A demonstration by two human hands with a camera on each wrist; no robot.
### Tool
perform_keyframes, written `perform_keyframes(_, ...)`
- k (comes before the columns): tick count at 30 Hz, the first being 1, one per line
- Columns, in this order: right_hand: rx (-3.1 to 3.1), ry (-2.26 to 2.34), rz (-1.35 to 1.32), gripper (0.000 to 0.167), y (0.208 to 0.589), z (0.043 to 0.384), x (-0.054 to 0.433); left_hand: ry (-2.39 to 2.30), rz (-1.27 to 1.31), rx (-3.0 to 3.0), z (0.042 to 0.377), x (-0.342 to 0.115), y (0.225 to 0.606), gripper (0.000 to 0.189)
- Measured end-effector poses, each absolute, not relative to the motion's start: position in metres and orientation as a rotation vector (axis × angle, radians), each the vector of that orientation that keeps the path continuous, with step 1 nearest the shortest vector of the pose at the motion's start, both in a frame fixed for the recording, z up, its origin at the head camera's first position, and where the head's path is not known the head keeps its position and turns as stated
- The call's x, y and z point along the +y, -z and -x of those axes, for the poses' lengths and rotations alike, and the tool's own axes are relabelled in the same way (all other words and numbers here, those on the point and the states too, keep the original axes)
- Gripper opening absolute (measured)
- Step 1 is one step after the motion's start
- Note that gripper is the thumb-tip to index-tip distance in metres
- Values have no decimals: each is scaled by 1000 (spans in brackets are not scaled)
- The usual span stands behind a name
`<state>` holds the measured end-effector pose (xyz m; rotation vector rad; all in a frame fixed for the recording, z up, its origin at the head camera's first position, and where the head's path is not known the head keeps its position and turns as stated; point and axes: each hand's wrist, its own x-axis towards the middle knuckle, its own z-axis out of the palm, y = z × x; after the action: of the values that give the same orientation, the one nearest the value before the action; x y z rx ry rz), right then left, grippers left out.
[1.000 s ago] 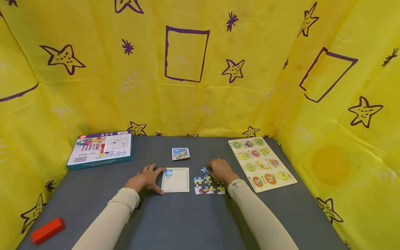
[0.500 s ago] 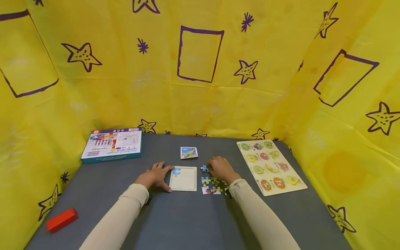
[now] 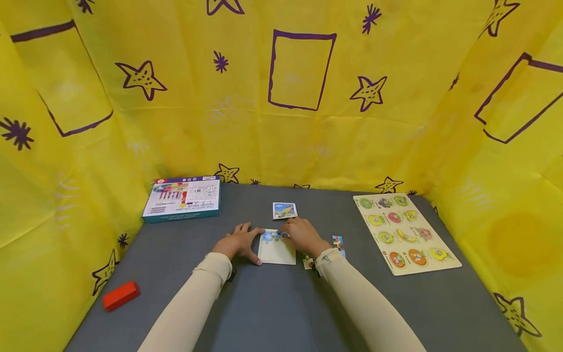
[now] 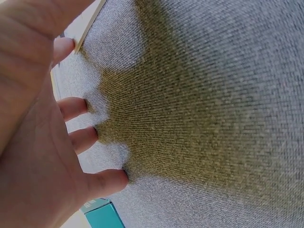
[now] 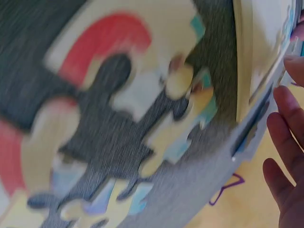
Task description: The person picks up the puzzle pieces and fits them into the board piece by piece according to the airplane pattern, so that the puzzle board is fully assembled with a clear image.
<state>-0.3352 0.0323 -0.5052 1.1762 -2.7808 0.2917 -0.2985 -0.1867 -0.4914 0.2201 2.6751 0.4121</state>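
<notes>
My left hand point(image 3: 242, 243) spreads its fingers at the left side of a square puzzle tray point(image 3: 278, 255). Its thumb and index finger touch the frame; in the left wrist view, the other fingertips point(image 4: 78, 108) rest on the cloth. A blue jigsaw piece point(image 3: 268, 237) lies in the tray's upper left corner. Beside it, my right hand point(image 3: 303, 236) pinches another blue jigsaw piece point(image 3: 279, 235) at the top row, mostly covered by the fingers. Loose jigsaw pieces point(image 3: 308, 261) lie right of the tray, partly under the right forearm; the right wrist view shows red and yellow loose pieces point(image 5: 114, 38) closely.
Behind the tray lies a small picture card point(image 3: 284, 210). A fruit board point(image 3: 406, 233) is at the right, a flat toy box point(image 3: 182, 199) at the back left, and a red block point(image 3: 121, 296) at the front left. Yellow cloth point(image 3: 246, 137) walls the grey table point(image 3: 272, 303).
My right hand has carried a blue jigsaw piece left from the loose pieces to the tray's top row. The left hand stays at the tray's edge. The head view has turned left.
</notes>
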Motion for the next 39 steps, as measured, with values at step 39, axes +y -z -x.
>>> perform_keyframes(39, -2872, -333, -1087, 24, 515, 336, 31, -430, -202, 2665, 301, -188, 494, 99)
